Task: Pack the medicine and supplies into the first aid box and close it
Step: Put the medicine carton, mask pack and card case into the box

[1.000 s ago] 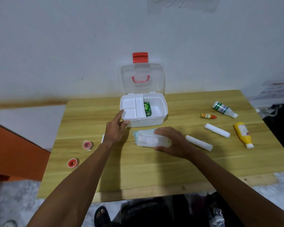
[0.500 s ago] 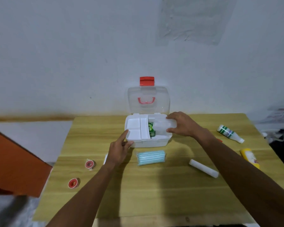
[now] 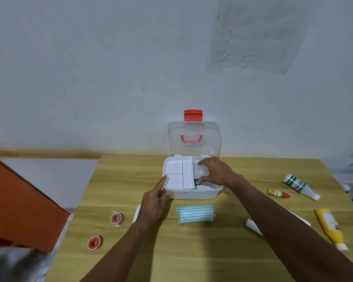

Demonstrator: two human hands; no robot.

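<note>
One white plastic first aid box (image 3: 193,193) sits open at the back middle of the light wooden table (image 3: 192,251), close to the wall. Its one clear plastic lid (image 3: 194,139) stands straight up behind it, with one red latch (image 3: 193,115) on top and one red curved handle (image 3: 191,138). Inside the box, on its left side, is one smooth white tray (image 3: 177,176) with dividers. A small green pack (image 3: 197,181) peeks out in the right part of the box.

The right hand (image 3: 214,171) is in the right part of the box, with its fingers curled around one soft clear plastic packet (image 3: 199,169) and holding it. The left hand (image 3: 154,202) rests at the box's front left corner, with a finger and thumb touching the wall; it is loose and holds nothing.

Just in front of the box lies one pale blue stack of striped face masks (image 3: 195,213). To the front left of the box are two small round red tape rolls (image 3: 116,218). To the right of the box lie three bottles on their sides: one white bottle with green bands (image 3: 300,186), one tiny orange bottle with a red cap (image 3: 277,193) and one yellow squeeze bottle (image 3: 331,226). One white roll (image 3: 253,225) shows to the front right of the box, partly hidden by the right arm. Something white under the left hand is too hidden to tell.
</note>
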